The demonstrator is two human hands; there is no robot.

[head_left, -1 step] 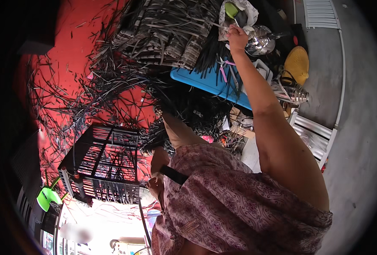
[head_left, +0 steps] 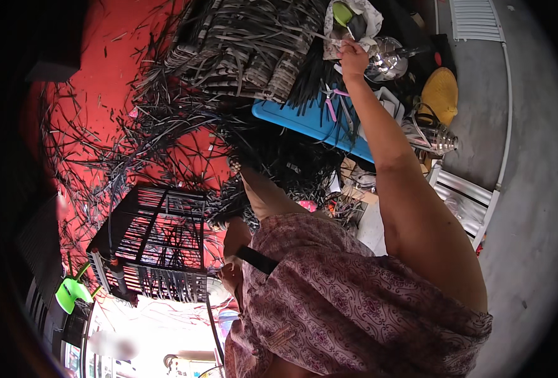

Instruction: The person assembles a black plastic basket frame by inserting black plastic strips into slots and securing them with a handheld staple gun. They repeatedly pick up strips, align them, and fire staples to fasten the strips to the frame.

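One black slatted crate [head_left: 156, 249] nearest, on the red floor mat [head_left: 96, 82] amid scattered dark strips [head_left: 165, 138]; left hand hidden in the black strip pile [head_left: 273, 157], state impossible to tell. Farther off, a blue tray [head_left: 304, 123] beside woven panels [head_left: 247, 44]. Farthest, right hand [head_left: 353, 58] closed on a crumpled plastic bag [head_left: 354, 22] by a shiny metal pot [head_left: 389, 60].

Strong daylight falls on the red mat [head_left: 109, 82], making its colour glow, while the picture's rim fades to black all round. Below the black crate [head_left: 156, 249] the ground is blown out to white glare. Straight edges bow near the rim, and the patterned sleeve [head_left: 354, 315] is soft.
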